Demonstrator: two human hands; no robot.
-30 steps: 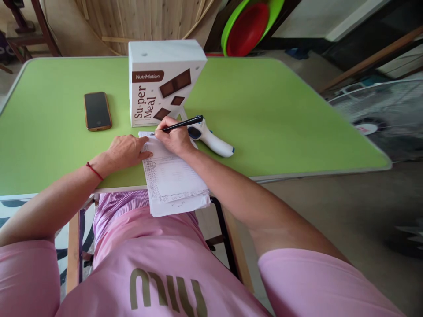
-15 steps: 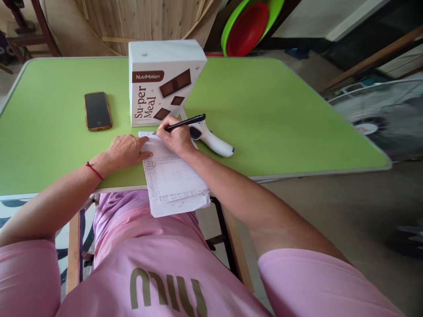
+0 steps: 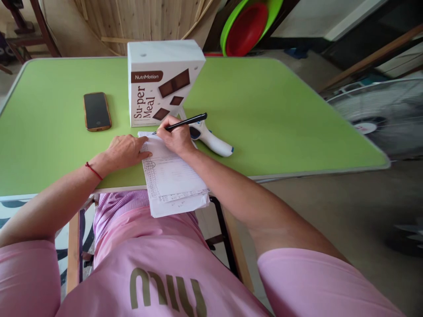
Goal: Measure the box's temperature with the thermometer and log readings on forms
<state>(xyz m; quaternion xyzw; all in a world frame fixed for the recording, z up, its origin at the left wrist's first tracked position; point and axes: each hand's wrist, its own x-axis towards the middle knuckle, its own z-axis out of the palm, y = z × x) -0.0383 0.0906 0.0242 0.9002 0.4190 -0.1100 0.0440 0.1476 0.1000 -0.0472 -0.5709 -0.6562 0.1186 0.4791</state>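
Note:
A black pen [image 3: 191, 120] is pinched in my right hand [image 3: 175, 136], its tip touching the upper left part of a sheet. The stack of papers [image 3: 176, 178] carries handwriting along its left and lower edges and hangs over the table's near edge. My left hand [image 3: 125, 151] lies flat with its fingers apart, thumb and index finger resting on the papers' left margin. Just beyond the papers stands a white box [image 3: 158, 101] with chocolate bars printed on it. A white handheld device with a blue trigger [image 3: 213, 140], like an infrared thermometer, lies right of my right hand.
On the green table [image 3: 264, 119] a smartphone [image 3: 97, 111] in a brown case lies left of the box. A fan [image 3: 376, 123] stands beyond the right edge. Red and green basins [image 3: 247, 28] lean behind the table, and a wooden chair [image 3: 33, 31] is at the far left.
The pen's back end has swung very slightly to the right and up as its tip stays on the paper. My left hand has not moved.

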